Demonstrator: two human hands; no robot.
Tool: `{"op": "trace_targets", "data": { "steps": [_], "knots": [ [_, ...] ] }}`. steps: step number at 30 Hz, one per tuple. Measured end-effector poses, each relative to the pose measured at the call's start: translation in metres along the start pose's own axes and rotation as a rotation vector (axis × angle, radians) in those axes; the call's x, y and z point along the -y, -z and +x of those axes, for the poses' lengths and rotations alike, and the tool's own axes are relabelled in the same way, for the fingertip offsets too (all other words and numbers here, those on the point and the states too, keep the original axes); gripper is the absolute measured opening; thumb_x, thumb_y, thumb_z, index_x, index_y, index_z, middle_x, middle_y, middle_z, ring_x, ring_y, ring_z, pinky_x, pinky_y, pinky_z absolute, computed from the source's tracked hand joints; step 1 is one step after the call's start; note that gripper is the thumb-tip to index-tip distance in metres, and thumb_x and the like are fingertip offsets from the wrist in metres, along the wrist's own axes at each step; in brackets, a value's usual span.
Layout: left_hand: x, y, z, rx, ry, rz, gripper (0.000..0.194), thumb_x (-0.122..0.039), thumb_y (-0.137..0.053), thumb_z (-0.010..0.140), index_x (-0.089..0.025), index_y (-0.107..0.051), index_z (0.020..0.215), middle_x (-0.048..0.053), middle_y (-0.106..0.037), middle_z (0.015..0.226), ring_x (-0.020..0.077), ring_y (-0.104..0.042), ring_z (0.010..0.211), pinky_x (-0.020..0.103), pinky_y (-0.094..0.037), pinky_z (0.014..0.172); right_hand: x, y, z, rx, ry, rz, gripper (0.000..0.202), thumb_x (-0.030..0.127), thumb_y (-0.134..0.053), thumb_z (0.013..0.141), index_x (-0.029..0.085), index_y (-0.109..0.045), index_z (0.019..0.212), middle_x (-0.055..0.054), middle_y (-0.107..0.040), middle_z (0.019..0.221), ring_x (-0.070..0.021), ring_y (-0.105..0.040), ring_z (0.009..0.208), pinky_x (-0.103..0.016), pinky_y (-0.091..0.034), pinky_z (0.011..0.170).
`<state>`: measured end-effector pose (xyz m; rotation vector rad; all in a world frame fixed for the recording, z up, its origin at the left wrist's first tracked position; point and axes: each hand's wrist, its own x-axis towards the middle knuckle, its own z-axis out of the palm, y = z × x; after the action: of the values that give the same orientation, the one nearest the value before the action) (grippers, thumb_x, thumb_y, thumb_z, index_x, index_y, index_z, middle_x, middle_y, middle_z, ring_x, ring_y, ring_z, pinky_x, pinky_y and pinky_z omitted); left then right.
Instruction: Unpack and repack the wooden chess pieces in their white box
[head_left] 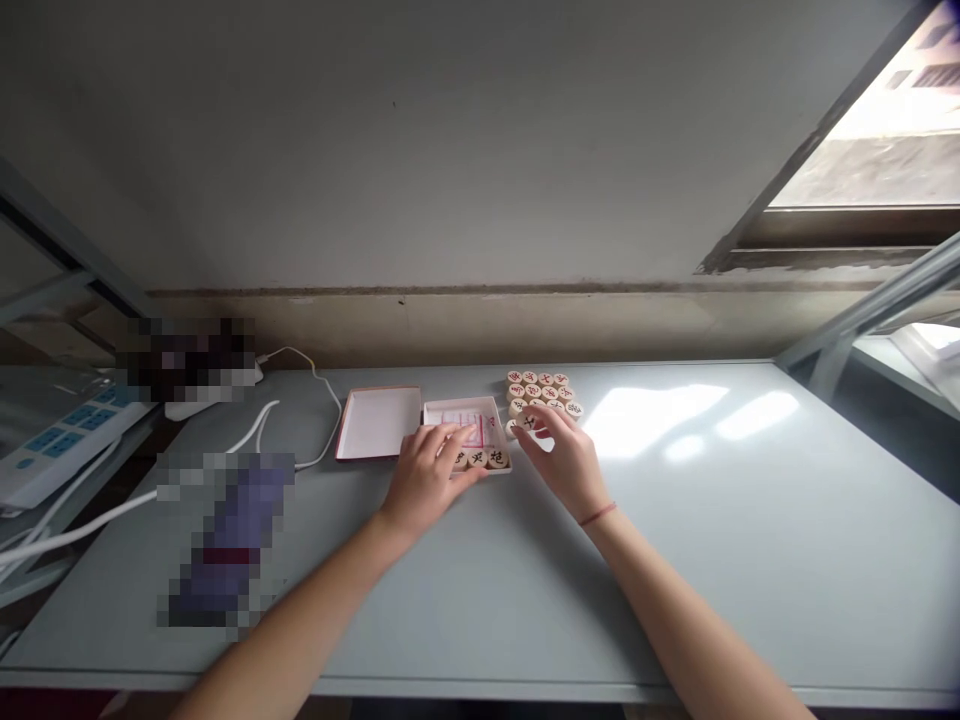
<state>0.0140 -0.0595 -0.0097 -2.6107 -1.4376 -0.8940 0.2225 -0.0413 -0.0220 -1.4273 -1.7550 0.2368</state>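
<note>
An open white cardboard box point(504, 428) holds a row of round wooden Chinese chess pieces point(478, 459) along its near side, with a paper printed with red lines point(480, 428) behind them. My left hand point(429, 465) holds the box at its near left, fingers bent over the inside and thumb along the near wall. Just right of the box, my right hand point(564, 455) pinches one chess piece point(529, 423) between thumb and fingers. Beyond it stands a block of more chess pieces point(540, 385) in rows, partly hidden by my fingers.
The box lid point(379, 422) lies open side up, left of the box. A white power strip point(67, 440), white cables point(247, 432) and a blurred purple object point(236, 540) occupy the left side. A wall point(450, 330) bounds the grey table point(480, 590) at the back.
</note>
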Motion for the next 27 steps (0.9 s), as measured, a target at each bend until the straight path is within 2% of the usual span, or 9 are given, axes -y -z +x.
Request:
{"op": "trace_targets", "data": {
  "steps": [3,5,14,20,27],
  "knots": [
    [0.005,-0.002,0.001,0.052,0.012,0.030,0.052,-0.051,-0.064,0.078,-0.021,-0.055,0.120,0.009,-0.063,0.113,0.0262,-0.055,0.104,0.040,-0.044,0.086,-0.011,-0.008,0.000,0.090,0.011,-0.050,0.025,0.031,-0.049,0.088,0.020,-0.061,0.106,-0.009,-0.063,0.107,-0.0139,-0.061,0.067,-0.029,-0.052,0.064],
    [0.006,-0.004,0.001,0.082,0.008,0.028,0.054,-0.052,-0.065,0.077,-0.022,-0.055,0.121,0.008,-0.063,0.113,0.0258,-0.054,0.106,0.039,-0.043,0.086,-0.011,-0.013,-0.002,0.117,0.037,-0.084,0.026,0.027,-0.048,0.088,0.020,-0.060,0.109,-0.009,-0.064,0.105,-0.0149,-0.061,0.069,-0.029,-0.051,0.066],
    [0.008,-0.005,0.001,0.114,-0.005,0.008,0.048,-0.047,-0.068,0.077,-0.022,-0.059,0.117,0.008,-0.062,0.114,0.0262,-0.052,0.109,0.040,-0.042,0.088,-0.007,-0.024,-0.005,0.049,0.061,-0.246,0.021,0.020,-0.048,0.082,0.018,-0.062,0.097,-0.009,-0.065,0.096,-0.0221,-0.056,0.087,-0.032,-0.045,0.078],
    [0.010,0.000,0.001,0.079,-0.012,-0.006,0.042,-0.045,-0.068,0.078,-0.022,-0.062,0.113,0.008,-0.061,0.116,0.0281,-0.046,0.113,0.043,-0.042,0.093,-0.015,-0.031,-0.008,-0.026,-0.059,-0.175,0.020,0.022,-0.050,0.075,0.020,-0.062,0.091,-0.006,-0.063,0.080,-0.0176,-0.051,0.068,-0.029,-0.043,0.067],
    [0.013,-0.005,0.001,0.136,-0.025,-0.065,0.036,-0.043,-0.070,0.076,-0.024,-0.065,0.107,0.007,-0.061,0.112,0.0284,-0.046,0.114,0.044,-0.043,0.094,-0.017,-0.032,-0.008,-0.030,-0.111,-0.143,0.019,0.025,-0.049,0.074,0.021,-0.060,0.089,-0.004,-0.062,0.076,-0.0157,-0.048,0.063,-0.027,-0.040,0.063]
  ]
}}
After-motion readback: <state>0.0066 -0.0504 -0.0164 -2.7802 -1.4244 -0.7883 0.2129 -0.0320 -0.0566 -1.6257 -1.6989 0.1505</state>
